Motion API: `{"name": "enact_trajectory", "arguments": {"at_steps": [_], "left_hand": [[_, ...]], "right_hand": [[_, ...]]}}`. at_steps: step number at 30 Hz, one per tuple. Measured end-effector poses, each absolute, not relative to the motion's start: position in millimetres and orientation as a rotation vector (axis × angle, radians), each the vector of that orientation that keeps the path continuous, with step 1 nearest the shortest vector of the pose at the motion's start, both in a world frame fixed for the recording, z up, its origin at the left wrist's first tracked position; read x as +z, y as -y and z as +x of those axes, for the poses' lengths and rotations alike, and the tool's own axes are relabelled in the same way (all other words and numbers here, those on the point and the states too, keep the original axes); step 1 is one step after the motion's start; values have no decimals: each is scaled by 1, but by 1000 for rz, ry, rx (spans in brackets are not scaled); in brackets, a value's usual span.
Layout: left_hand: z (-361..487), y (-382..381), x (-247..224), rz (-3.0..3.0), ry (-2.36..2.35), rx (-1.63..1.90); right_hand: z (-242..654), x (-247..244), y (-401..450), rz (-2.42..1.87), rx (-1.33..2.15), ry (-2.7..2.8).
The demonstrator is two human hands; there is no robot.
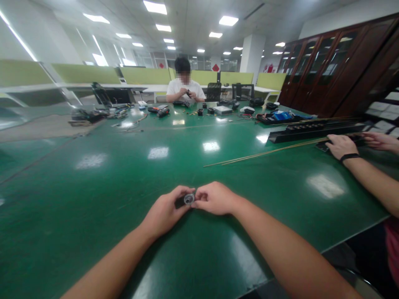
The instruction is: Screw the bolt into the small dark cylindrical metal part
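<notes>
Just above the green table (149, 245), a small dark part with a round, metallic, ring-shaped end (188, 199) is held between my two hands. My left hand (168, 207) is closed around its dark body from the left, thumb and fingers on either side. From the right, my right hand (215, 199) pinches at the edge of the round end with curled fingers. Whether the right fingers also hold some tiny separate piece cannot be made out. The exact kind of the part is too small to tell.
At right, a co-worker's hands (343, 147) work by thin brass-coloured rods (264, 153) and long black channels (311, 131). Across the table a person (185, 87) handles a small dark object. Tools and electronic parts (160, 111) line the far side; a blue item (283, 116) lies in a black tray.
</notes>
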State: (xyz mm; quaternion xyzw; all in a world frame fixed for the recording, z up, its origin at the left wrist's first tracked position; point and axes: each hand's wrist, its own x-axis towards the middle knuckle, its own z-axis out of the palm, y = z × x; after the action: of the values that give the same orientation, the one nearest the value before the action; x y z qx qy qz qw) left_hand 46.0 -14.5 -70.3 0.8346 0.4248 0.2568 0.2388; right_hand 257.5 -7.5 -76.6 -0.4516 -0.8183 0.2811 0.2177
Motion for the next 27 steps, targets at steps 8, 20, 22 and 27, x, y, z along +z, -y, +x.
{"name": "enact_trajectory", "arguments": {"at_steps": [8, 20, 22, 27], "left_hand": [[45, 14, -72, 2271, -1213, 696], [45, 12, -73, 2285, -1216, 686], [45, 12, -73, 2286, -1214, 685], [45, 12, -72, 2293, -1162, 705]], "right_hand": [[258, -77, 6, -1218, 759, 2287], [258, -76, 7, -1237, 762, 2294], [258, -77, 6, -1236, 754, 2290], [258, -78, 6, -1228, 756, 2279]]}}
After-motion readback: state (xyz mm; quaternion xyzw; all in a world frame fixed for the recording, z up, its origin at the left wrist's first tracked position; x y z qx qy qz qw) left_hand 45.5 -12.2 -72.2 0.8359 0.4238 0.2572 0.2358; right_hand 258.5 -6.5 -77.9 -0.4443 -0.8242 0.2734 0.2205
